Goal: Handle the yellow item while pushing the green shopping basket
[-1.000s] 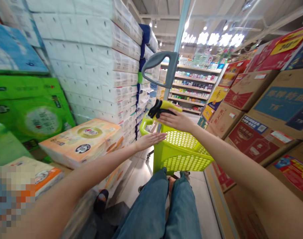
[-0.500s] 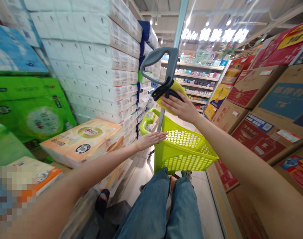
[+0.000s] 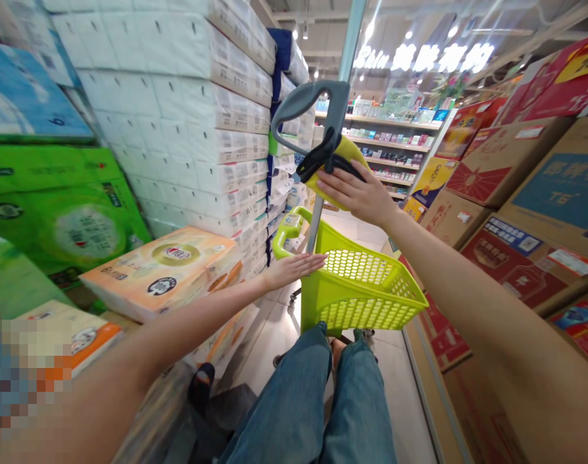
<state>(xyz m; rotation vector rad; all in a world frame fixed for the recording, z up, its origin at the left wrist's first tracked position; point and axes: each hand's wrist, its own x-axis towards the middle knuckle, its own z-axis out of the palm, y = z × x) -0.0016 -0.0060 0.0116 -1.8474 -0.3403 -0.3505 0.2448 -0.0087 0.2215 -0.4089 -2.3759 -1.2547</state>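
Observation:
A lime-green rolling shopping basket (image 3: 366, 299) with perforated sides stands before my legs. From it a metal rod (image 3: 316, 222) rises to a grey loop handle (image 3: 340, 106). Just below that handle is a yellow cloth-like item (image 3: 354, 151) with black edging or straps; its exact kind is unclear. My right hand (image 3: 359, 193) lies on the yellow item, fingers stretched out flat, thumb hidden. Palm down, my left hand (image 3: 294, 269) has its straight fingers together at the near edge of the basket, next to the rod. Whether it touches the basket is unclear.
Stacked white tissue packs (image 3: 178, 116) form a wall on the left, with an orange tissue pack (image 3: 153, 267) and green packs (image 3: 62, 212) nearer. Cardboard cartons (image 3: 511, 251) line the right side. Stocked shelves (image 3: 385, 145) stand ahead. A dark shoe (image 3: 201, 386) shows at lower left.
The view has shifted slightly. My right hand and the yellow item appear a little higher and further right. The left hand keeps its place beside the rod.

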